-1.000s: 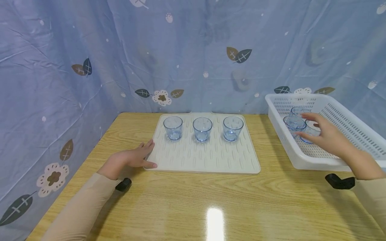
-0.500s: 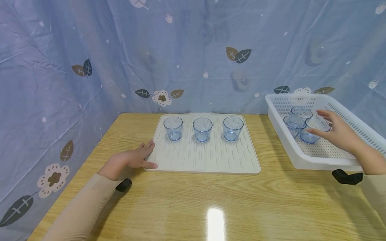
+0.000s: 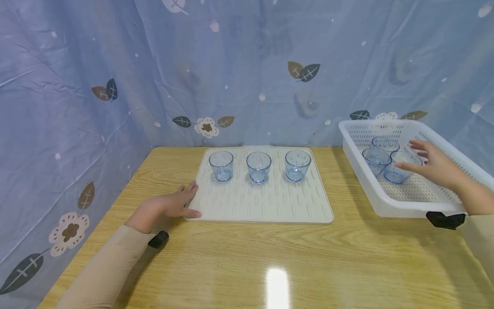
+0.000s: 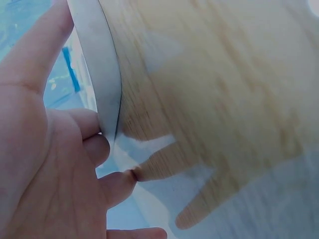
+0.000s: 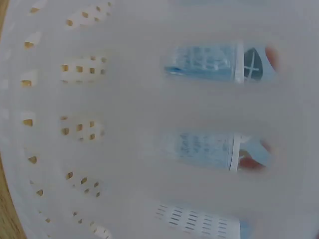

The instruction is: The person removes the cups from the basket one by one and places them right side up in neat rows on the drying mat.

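Observation:
My left hand [image 3: 175,203] lies with spread fingers at the left front corner of a cream drying mat [image 3: 254,206]; the left wrist view shows its thumb and fingers [image 4: 117,188] close to the mat's edge. Three clear blue glasses, left [image 3: 221,166], middle [image 3: 259,167] and right [image 3: 297,166], stand upright in a row on the mat. My right hand [image 3: 438,169] reaches into a white basket [image 3: 390,209], thumb and fingers spread apart around a glass [image 3: 397,171]. The thumb overlaps that glass; the fingers sit past its rim. Basket wall mostly hides the hand in the right wrist view.
Two more glasses, one at the left [image 3: 375,162] and one behind [image 3: 385,145], stand against the glass by my right hand. Wood-grain table [image 3: 231,257] lies in front. A blue patterned curtain [image 3: 247,86] hangs along the back and left side.
My right hand has moved right, from over the left basket glass to the right-hand one, then settled slightly further right. The left hand stays put, and the glasses have not moved.

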A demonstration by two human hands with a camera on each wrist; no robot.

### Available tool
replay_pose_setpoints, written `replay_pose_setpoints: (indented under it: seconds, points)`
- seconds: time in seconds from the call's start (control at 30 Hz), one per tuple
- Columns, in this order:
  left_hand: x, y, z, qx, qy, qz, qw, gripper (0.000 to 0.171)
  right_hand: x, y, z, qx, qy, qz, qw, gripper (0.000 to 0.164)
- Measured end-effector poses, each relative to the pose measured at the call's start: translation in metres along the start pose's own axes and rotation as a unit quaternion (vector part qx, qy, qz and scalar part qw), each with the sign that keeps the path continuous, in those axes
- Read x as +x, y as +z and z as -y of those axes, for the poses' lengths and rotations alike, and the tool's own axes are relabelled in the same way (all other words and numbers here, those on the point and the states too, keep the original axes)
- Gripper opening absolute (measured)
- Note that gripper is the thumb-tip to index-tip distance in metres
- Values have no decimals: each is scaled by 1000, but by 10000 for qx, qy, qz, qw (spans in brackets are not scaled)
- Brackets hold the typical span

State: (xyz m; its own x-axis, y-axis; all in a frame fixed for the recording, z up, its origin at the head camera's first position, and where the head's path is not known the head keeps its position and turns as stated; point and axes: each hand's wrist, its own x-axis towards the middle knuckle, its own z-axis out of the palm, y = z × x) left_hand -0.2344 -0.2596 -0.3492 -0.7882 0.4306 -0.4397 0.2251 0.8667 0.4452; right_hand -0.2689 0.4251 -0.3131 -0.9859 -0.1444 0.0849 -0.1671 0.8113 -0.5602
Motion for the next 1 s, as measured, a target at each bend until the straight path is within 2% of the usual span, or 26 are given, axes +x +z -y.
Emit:
replay_pose_setpoints:
  seconds: [0.2,0.43,0.67,1.0]
  points:
    - [1,0,2,3,-7,-26,10000,109,3,-4,-6,-136,287,120,9994,105]
    - [2,3,4,7,14,11,10000,109,4,0,-12,-311,583,-50,9978,103]
    - [2,2,2,22,-8,-37,10000,109,5,-2,-20,-396,751,532,9950,109]
    - [4,1,2,77,-77,-47,9999,108,6,2,-27,-465,792,809,9925,106]
